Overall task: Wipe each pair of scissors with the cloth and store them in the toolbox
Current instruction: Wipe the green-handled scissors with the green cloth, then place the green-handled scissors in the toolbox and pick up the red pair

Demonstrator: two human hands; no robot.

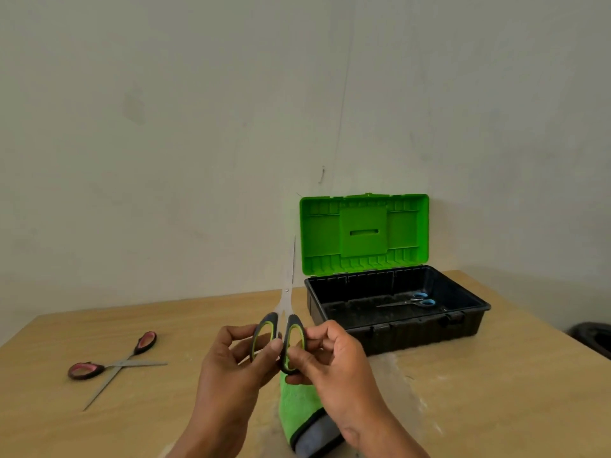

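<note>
I hold green-and-black handled scissors (287,302) upright in front of me, blades closed and pointing up. My left hand (231,365) pinches the left handle loop and my right hand (334,361) pinches the right loop. A green cloth (297,411) with a grey edge hangs below my right hand. The toolbox (426,332) stands open at the back right, its green lid (363,233) up against the wall; blue-handled scissors (410,302) lie on its black floor. Pink-and-black handled scissors (115,363) lie spread open on the table at the left.
The wooden table (479,408) meets a pale wall behind. A dark round object (595,338) sits off the table's right edge.
</note>
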